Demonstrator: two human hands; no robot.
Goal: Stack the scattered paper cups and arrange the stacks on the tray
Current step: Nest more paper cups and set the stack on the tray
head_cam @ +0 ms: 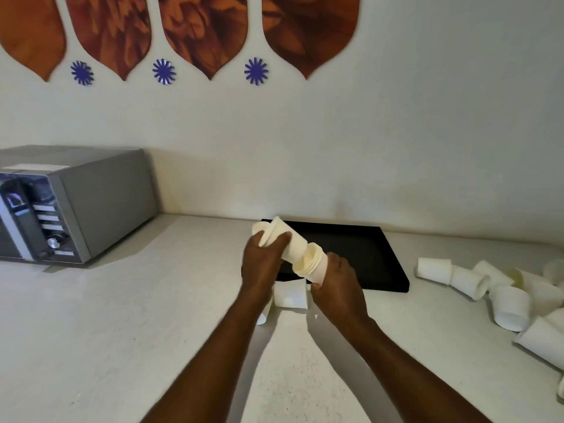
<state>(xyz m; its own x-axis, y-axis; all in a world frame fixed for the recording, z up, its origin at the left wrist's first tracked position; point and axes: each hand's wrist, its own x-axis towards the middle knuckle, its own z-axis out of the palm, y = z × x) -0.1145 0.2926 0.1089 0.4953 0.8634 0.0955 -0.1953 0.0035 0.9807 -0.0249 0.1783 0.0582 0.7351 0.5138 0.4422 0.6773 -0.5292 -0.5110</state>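
Light was dim and even, with a warm grey cast over the desk [152,315]. Soft-edged shadows lay on the wall [305,154] right of the microwave [91,203] and on the desk at its foot. The picture was slightly soft throughout — the far wall decorations [201,35] smeared, the cups [543,343] at the right edge stretched by wide-angle bending.

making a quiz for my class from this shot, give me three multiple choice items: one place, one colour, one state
1. Where do most loose cups lie?
A. on the tray
B. right of the tray
C. left of the tray
2. What colour is the tray?
A. white
B. black
C. orange
3. What is the right hand doing?
A. hanging open
B. lifting the tray
C. gripping a stack of cups
Answers: B, they lie scattered past the tray's right edge; B, it is plainly black; C, it curls round the stack.
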